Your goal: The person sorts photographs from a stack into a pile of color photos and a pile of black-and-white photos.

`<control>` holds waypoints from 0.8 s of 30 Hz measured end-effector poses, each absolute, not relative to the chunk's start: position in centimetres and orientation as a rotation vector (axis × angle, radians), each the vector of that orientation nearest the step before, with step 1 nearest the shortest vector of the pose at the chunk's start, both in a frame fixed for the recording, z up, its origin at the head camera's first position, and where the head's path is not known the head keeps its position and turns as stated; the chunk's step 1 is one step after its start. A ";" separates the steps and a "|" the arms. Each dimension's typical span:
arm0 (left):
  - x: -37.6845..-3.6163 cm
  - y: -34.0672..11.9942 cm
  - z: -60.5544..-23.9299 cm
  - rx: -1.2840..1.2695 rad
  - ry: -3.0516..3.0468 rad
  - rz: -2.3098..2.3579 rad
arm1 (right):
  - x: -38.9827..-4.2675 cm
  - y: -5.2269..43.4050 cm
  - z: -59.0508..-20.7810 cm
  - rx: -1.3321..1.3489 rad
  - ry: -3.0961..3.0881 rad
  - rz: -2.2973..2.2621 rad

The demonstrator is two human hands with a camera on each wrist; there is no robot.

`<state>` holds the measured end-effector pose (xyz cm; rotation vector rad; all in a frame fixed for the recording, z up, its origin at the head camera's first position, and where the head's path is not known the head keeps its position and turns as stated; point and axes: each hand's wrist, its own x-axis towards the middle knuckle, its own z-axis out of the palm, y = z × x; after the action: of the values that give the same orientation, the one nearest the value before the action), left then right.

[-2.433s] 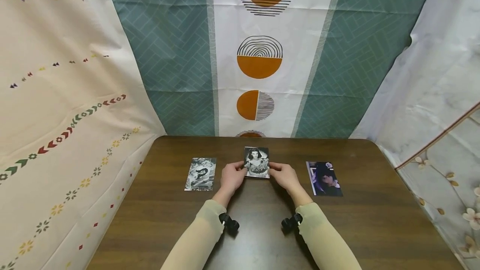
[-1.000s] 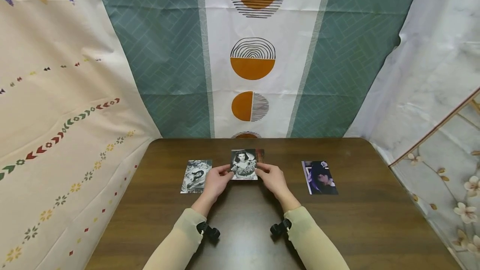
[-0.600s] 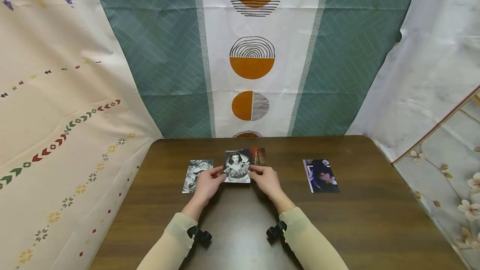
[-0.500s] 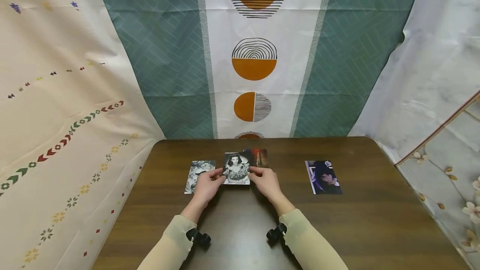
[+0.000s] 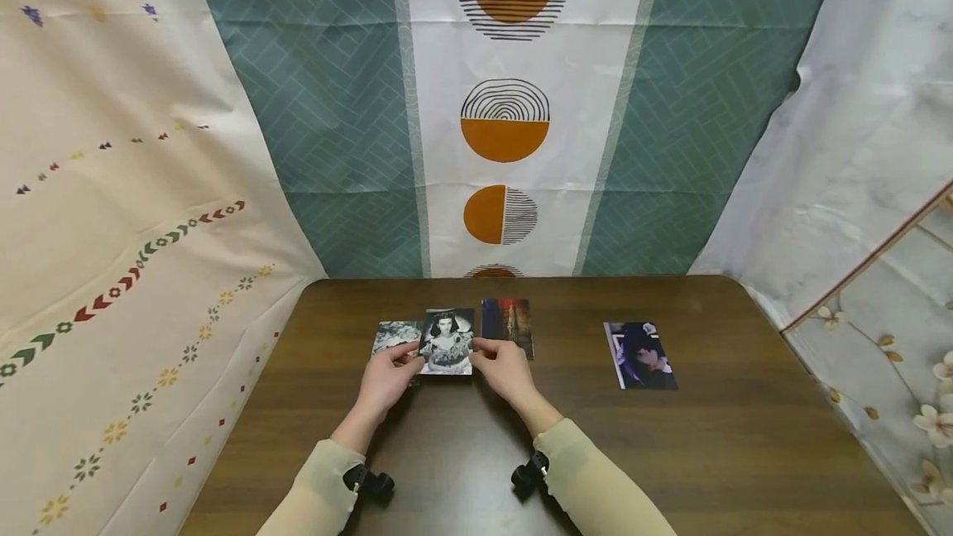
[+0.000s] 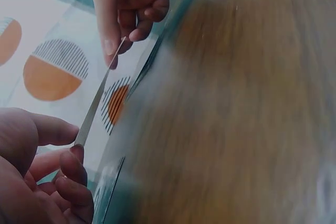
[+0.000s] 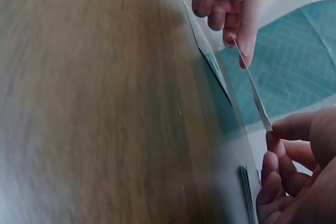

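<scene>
Dark wooden tabletop (image 5: pixel 476 453), patterned curtains (image 5: pixel 328 106) behind; colour photo (image 5: pixel 640 354) near right edge. Left hand (image 5: pixel 385 375) and right hand (image 5: pixel 506 370) both pinching black-and-white photo (image 5: pixel 447 342) by its side edges, lifted clear.

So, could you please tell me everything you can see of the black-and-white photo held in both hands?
The black-and-white photo is a thin, stiff print of a dark-haired person. The left hand pinches its left edge and the right hand its right edge. The wrist views show it lifted off the dark wooden table. It overlaps another black-and-white print lying to its left.
</scene>
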<state>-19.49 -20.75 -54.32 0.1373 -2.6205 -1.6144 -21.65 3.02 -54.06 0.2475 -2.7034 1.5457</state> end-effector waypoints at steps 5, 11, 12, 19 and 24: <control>-19.3 -21.9 -54.4 0.142 -2.640 -1.557 | -21.6 1.9 -54.2 0.303 -2.692 1.531; -18.9 -22.9 -54.5 0.149 -2.635 -1.527 | -21.4 0.8 -54.2 0.340 -2.703 1.528; -18.9 -23.0 -54.5 0.152 -2.634 -1.525 | -21.4 0.6 -54.2 0.345 -2.706 1.529; -18.6 -24.2 -53.9 0.171 -2.661 -1.486 | -21.3 -0.7 -54.1 0.366 -2.719 1.519; -18.4 -25.0 -53.8 0.182 -2.668 -1.464 | -21.1 -1.6 -54.2 0.381 -2.709 1.501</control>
<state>-18.43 -25.01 -53.83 0.1822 -2.6684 -1.4642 -21.07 -1.60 -54.23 0.3814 -2.7093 1.5005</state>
